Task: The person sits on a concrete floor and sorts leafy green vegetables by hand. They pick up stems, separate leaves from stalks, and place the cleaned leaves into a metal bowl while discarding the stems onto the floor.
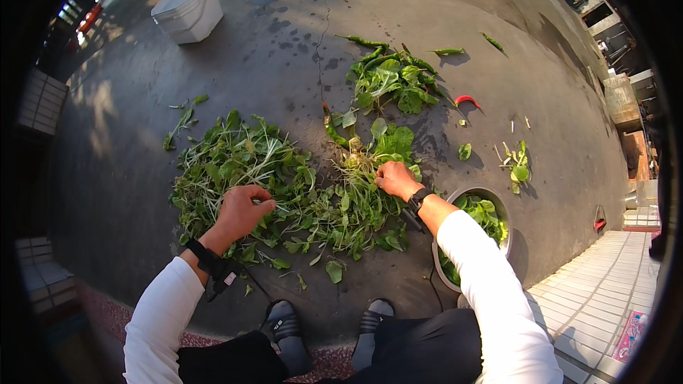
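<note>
My left hand is over a broad heap of leafy greens, thumb and forefinger pinched on what looks like a thin pale stem. My right hand has its fingers curled at a smaller bunch of greens with tangled roots; whether they grip a plant is hidden. Loose leaves and stalks spread between and below both hands. Beside my right forearm stands a round metal bowl holding green leaves, partly covered by my sleeve.
Beyond the hands lie green chili peppers with leafy greens, and a red chili. A white plastic bucket stands far left on the concrete floor. White tiles edge the right side. Dark cords run near my slippers.
</note>
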Available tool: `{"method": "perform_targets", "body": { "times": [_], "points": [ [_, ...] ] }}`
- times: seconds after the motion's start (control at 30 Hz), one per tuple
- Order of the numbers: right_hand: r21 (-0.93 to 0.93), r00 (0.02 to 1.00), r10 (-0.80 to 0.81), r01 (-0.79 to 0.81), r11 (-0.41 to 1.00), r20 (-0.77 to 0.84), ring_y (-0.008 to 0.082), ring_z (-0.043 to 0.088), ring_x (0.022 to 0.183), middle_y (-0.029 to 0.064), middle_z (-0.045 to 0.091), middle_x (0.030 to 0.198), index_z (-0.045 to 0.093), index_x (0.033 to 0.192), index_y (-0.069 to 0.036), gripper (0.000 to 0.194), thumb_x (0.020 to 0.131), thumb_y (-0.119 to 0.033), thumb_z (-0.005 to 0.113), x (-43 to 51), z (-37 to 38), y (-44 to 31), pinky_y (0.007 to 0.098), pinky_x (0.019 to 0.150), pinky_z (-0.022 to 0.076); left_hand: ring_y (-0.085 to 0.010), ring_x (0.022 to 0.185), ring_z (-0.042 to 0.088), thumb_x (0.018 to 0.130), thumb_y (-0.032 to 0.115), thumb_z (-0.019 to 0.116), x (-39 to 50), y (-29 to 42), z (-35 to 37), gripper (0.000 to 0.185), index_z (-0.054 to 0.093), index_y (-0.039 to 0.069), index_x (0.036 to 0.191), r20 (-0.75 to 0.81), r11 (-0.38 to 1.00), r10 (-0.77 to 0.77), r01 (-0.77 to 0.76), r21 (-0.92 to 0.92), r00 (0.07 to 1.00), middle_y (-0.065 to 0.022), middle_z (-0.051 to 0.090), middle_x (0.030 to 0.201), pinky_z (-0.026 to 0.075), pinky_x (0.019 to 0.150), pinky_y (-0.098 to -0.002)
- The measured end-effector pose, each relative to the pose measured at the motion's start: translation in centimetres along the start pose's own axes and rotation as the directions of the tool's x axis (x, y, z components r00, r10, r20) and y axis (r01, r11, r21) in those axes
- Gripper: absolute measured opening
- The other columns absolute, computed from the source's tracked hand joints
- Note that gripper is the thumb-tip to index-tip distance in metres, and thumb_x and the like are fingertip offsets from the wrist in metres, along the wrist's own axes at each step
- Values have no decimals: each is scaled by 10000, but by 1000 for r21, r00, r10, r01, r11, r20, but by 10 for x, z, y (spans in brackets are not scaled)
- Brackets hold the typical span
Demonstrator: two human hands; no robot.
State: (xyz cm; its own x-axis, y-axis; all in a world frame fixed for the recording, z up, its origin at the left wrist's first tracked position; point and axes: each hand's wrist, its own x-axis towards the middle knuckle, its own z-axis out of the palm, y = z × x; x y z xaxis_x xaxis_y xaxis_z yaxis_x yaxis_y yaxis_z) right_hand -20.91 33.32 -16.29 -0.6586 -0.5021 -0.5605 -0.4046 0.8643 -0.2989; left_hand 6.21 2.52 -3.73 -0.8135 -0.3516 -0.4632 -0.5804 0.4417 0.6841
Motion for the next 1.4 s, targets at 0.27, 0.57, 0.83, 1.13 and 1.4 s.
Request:
{"method": "perform_targets", "body": {
  "times": [0.27,0.57,0.83,1.13,1.4],
  "points": [
    [570,988,-50,-44,820,149,134,695,666,63,764,807,808,984,-6,211,907,-202,812,-20,-61,24,321,605,566,-197,769,721,879,238,803,24,22,19,273,782,3,1016,77,997,37,-32,-70,996,-110,771,875,576,716,-387],
    [872,948,-290,28,489,132,76,678,684,13,738,837,759,1065,-10,250,1020,-255,729,-128,-137,-23,217,568,473,-105,781,687,1006,281,731,16,124,58,368,713,-37,1190,196,852,217,-87,-516,956,-45,731,933,577,619,-286],
    [838,826,-530,143,527,192,83,690,773,10,756,905,757,1022,-32,303,1052,-321,673,-173,-129,-68,235,691,536,-113,703,666,995,223,749,-9,156,64,227,712,8,1056,274,750,131,85,-656,953,-25,693,872,578,584,-292],
    [741,847,-467,139,657,255,64,549,659,-30,666,777,793,944,-28,260,986,-273,714,-196,-124,-83,249,628,455,-132,686,684,973,171,732,-21,150,55,159,670,24,981,198,679,137,54,-732,971,-36,697,841,573,596,-294],
    [773,851,-476,144,618,222,56,538,667,-45,645,759,788,959,-20,244,990,-249,709,-193,-117,-84,244,627,433,-123,697,676,975,195,762,-20,146,52,176,682,39,978,240,741,174,33,-670,955,-18,693,841,574,601,-305]
  ]
}}
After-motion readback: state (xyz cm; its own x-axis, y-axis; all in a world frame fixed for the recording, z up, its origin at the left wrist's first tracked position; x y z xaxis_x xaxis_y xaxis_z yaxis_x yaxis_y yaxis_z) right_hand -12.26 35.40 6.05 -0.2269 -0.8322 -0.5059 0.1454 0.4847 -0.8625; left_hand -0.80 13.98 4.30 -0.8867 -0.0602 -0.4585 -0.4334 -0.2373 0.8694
